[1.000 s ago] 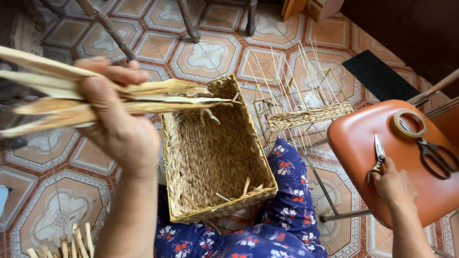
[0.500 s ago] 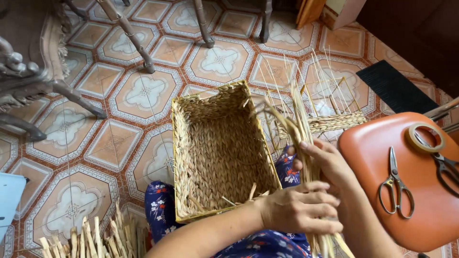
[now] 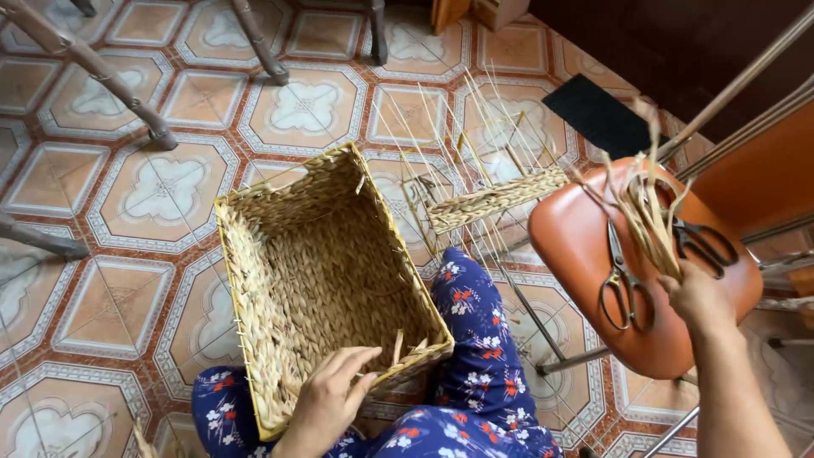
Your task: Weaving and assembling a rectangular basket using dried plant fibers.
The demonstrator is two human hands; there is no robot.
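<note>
A rectangular woven straw basket [image 3: 314,271] rests on my lap over blue floral trousers [image 3: 475,373]. My left hand [image 3: 331,394] lies on its near rim, fingers spread beside loose strand ends. My right hand [image 3: 697,295] is closed on a bundle of dried straw strands [image 3: 649,212], held up over an orange chair seat [image 3: 577,246]. Grey scissors [image 3: 621,276] lie on that seat just left of the hand, and a second black-handled pair [image 3: 705,242] lies partly behind the strands.
A half-woven piece with thin upright stakes [image 3: 492,199] stands on the patterned tile floor [image 3: 127,212] beyond my knee. Chair legs [image 3: 102,72] cross the far left. A dark mat [image 3: 598,114] lies at the back right.
The straw bundle went from my left hand to my right hand and moved right, over the orange seat. My left hand dropped to the basket's near rim.
</note>
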